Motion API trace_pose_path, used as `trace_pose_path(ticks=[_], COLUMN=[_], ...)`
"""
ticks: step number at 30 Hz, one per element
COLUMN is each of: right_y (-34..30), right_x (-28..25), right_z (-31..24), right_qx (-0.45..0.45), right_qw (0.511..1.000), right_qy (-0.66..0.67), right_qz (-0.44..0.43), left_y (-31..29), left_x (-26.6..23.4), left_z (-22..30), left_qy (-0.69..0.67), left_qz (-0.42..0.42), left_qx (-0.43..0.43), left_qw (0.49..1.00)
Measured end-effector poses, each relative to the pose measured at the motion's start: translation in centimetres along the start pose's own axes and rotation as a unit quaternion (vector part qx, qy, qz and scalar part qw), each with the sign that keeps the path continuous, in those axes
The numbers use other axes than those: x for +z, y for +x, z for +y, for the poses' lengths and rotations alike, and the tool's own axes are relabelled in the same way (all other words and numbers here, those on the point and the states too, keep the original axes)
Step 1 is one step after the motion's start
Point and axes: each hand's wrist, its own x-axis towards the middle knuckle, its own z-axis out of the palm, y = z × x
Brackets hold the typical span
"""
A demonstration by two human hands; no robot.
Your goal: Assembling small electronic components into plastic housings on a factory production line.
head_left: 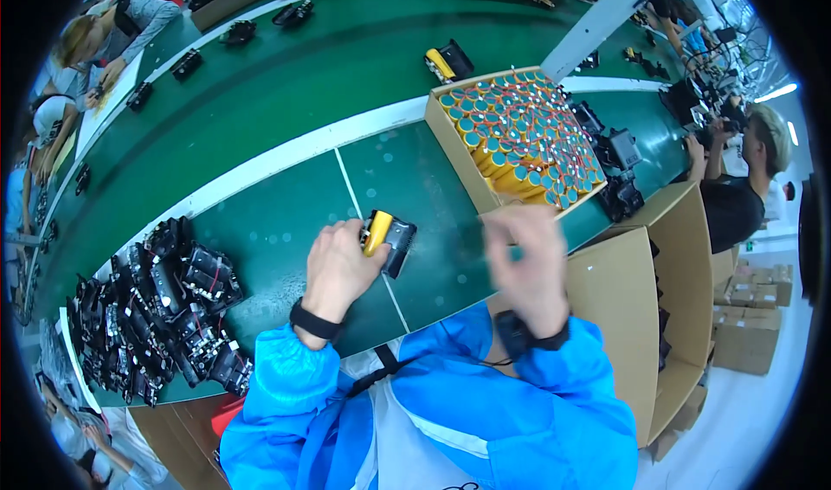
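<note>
My left hand [336, 263] is closed around a black plastic housing [400, 246] over the green worktable. A yellow cylindrical battery [376, 232] lies along the housing's left side, close to my fingers and thumb. My right hand [525, 252] is just in front of a cardboard tray [459, 157], smeared by motion; whether its fingers hold anything does not show. Many yellow batteries [506, 171] with teal ends and red wires stand packed upright in that tray.
A heap of black housings with wires [156, 304] covers the table's left end. Beyond a white rail [286, 163], a green conveyor [312, 87] carries scattered units. An open cardboard box [615, 308] stands at my right, below a white post [606, 27]. A co-worker [749, 178] is at far right.
</note>
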Motion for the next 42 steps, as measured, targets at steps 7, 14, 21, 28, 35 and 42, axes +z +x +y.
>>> trace_pose_path(ticks=[7,14,21,28,35,42], right_y=[1.7,5.4,5.7,3.5,2.3,2.9], right_x=[-4.0,-1.5,-2.9,-12.4,-11.8,-4.7], right_z=[7.4,8.7,8.9,6.4,8.7,11.6], right_qx=[0.02,-0.042,-0.056,0.185,0.008,0.181], right_qw=[0.966,0.857,0.864,0.961,0.931,0.506], right_qy=[-0.21,-0.379,-0.374,0.195,0.365,0.8], right_qz=[-0.148,-0.346,-0.331,-0.069,-0.017,-0.267], left_y=[6.7,17.6,25.9,39.4,46.8,47.5], left_x=[-3.6,-4.0,-8.0,-3.4,4.4,3.1], left_z=[2.7,-5.8,-9.6,-7.0,-10.8,-8.5], left_qy=[0.047,0.077,0.089,0.034,0.097,0.123], left_qz=[-0.081,0.028,-0.117,0.034,0.162,0.1], left_qx=[-0.102,-0.224,-0.287,-0.122,-0.261,-0.126], left_qw=[0.99,0.971,0.947,0.991,0.947,0.979])
